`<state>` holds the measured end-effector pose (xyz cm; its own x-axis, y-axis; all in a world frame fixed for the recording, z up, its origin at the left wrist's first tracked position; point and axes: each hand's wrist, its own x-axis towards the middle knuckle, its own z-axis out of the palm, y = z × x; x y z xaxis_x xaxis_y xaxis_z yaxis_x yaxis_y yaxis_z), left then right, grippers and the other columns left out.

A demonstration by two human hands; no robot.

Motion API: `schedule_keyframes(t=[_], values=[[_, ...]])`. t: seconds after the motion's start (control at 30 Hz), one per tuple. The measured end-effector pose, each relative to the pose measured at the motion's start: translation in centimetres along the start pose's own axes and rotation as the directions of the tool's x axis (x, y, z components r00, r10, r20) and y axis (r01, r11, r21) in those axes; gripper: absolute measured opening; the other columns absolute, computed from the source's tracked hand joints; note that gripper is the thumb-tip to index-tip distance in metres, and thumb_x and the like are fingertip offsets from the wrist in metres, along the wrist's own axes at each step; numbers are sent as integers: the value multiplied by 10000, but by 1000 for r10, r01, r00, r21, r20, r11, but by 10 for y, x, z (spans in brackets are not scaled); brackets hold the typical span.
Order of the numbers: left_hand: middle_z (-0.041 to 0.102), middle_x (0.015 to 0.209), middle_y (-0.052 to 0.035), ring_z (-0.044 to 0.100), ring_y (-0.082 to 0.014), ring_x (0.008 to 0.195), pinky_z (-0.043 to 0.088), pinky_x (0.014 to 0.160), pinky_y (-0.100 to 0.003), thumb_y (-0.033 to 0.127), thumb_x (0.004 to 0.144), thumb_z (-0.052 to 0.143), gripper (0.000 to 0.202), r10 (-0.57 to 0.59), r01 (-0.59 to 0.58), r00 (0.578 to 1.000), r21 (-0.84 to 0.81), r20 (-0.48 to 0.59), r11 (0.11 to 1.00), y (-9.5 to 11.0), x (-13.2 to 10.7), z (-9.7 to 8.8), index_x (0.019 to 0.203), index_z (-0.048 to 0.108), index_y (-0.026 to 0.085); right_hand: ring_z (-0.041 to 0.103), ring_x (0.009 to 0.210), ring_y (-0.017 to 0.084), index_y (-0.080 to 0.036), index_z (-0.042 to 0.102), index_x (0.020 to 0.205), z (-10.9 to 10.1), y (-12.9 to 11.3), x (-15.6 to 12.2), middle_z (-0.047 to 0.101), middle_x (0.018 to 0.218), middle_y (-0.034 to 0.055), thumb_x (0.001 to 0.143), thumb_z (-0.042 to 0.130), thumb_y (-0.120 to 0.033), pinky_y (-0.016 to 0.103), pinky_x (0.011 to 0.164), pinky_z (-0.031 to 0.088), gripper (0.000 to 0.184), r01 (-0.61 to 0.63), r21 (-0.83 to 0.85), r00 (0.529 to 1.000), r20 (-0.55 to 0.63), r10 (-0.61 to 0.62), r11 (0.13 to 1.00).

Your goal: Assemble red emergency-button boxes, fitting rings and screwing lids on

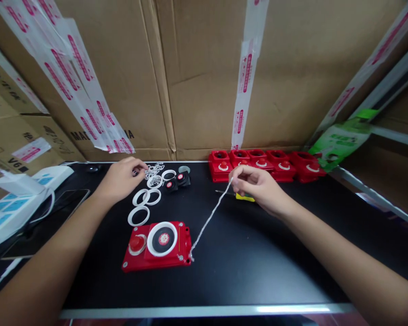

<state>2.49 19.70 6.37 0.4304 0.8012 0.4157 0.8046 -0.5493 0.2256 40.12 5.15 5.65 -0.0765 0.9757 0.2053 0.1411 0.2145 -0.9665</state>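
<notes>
A red toy unit (157, 246) with a white ring and a black disc lies on the black table (245, 271) in front of me. A white cord (209, 219) runs taut from its right corner up to my right hand (258, 185), which pinches the cord's end. My left hand (122, 178) reaches to the back left, fingers curled at a heap of small white pieces (154, 170); what it holds, if anything, I cannot make out. Loose white rings (144, 203) lie just right of that hand.
A row of several red units (263, 164) stands along the back against cardboard boxes (204, 72). Small black parts (177, 181) sit by the rings. A yellow-handled tool (242, 196) lies under my right hand. White device and a dark tablet (44, 213) are at the left.
</notes>
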Motion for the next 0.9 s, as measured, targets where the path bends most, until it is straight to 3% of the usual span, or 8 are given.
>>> schedule_keyframes(t=[0.13,0.2,0.37,0.5,0.77,0.9], values=[[717,1088,-87,662,-252,966,492,975,-365,291,1006,477,319,-91,107,986,107,-139,989,-15,-1,-20,1092,749,148,522,680,138,-227,619,816,-7,-2,3,619,825,12,870,732,-359,296,631,445,182,-29,163,995,-93,44,986],[714,1071,-86,655,-251,939,492,965,-375,278,991,495,304,-128,147,982,137,-140,980,-23,-2,-27,1087,748,141,519,705,142,-228,600,787,-10,-2,5,618,896,25,847,713,-333,303,645,451,165,-25,219,990,-129,55,975],[763,1017,-55,673,-255,966,501,903,-335,266,915,567,244,-159,161,987,153,-25,975,-34,0,-31,1023,762,165,520,757,173,-240,562,754,-14,-3,8,611,951,45,806,688,-323,325,673,465,159,-22,287,981,-179,76,958],[781,885,-8,682,-214,825,498,793,-299,313,858,614,238,-119,109,988,105,94,988,-38,1,-31,991,772,193,537,784,201,-256,555,773,-12,-4,9,638,947,55,833,683,-367,345,690,487,180,-45,304,975,-194,108,952],[814,847,-38,729,-254,779,508,761,-340,351,796,637,189,-87,76,969,56,233,996,-52,2,-4,891,757,240,670,1065,239,-271,555,763,-11,-2,8,737,1123,55,819,764,-418,360,872,566,262,-34,348,969,-217,116,937],[824,850,-29,742,-259,781,513,743,-328,338,793,652,157,-105,92,965,65,239,994,-57,1,2,883,750,256,658,914,205,-271,569,746,-11,-1,9,729,1026,36,799,806,-430,347,819,568,291,-19,339,968,-229,102,941]])
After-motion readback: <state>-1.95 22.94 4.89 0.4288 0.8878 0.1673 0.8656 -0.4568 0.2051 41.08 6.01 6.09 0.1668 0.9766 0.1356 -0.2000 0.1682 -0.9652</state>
